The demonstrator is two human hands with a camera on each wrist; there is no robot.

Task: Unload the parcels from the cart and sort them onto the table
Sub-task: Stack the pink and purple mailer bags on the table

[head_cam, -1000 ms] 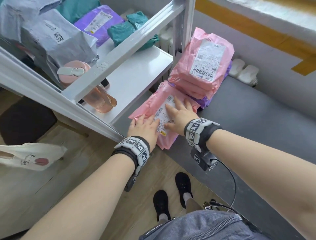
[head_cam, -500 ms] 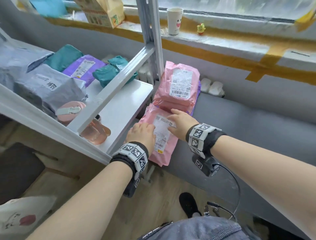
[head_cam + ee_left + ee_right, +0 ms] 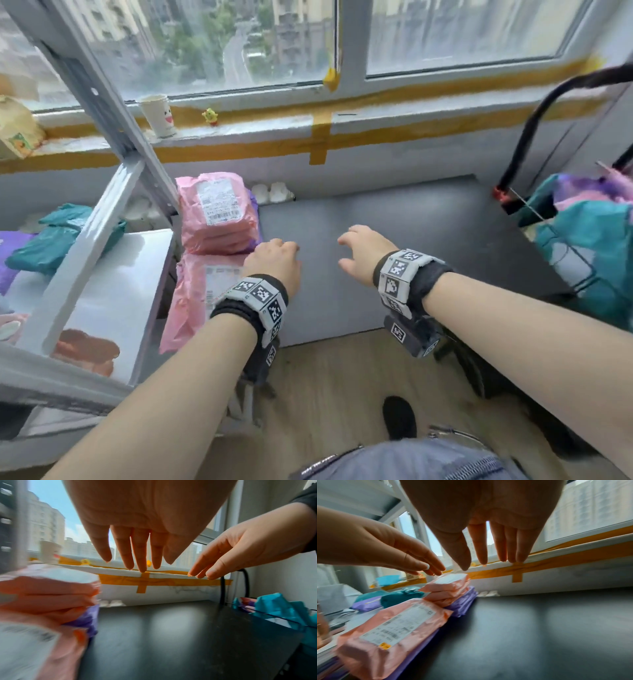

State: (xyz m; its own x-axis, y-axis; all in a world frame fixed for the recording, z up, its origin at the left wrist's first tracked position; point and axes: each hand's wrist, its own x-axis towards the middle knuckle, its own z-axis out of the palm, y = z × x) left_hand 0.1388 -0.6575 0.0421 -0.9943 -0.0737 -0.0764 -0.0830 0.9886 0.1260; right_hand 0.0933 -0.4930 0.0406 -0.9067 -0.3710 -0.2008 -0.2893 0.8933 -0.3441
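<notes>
Both hands hang over the near half of the dark table (image 3: 394,240), empty, fingers loosely spread and holding nothing: the left hand (image 3: 274,260) just past the near pink parcel (image 3: 191,301), the right hand (image 3: 366,253) over bare tabletop. That parcel lies at the table's near left edge, label up; I judge it set down, so the step in hand looks like the turn to the cart (image 3: 582,240) at the right edge for another. That calls for a reach right and a grip on one of its teal or purple bags. Farther back, a pink stack (image 3: 219,219) sits at the far left corner on purple parcels. The cart is cut off by the frame, so its load cannot be counted; labels are too blurred to read.
</notes>
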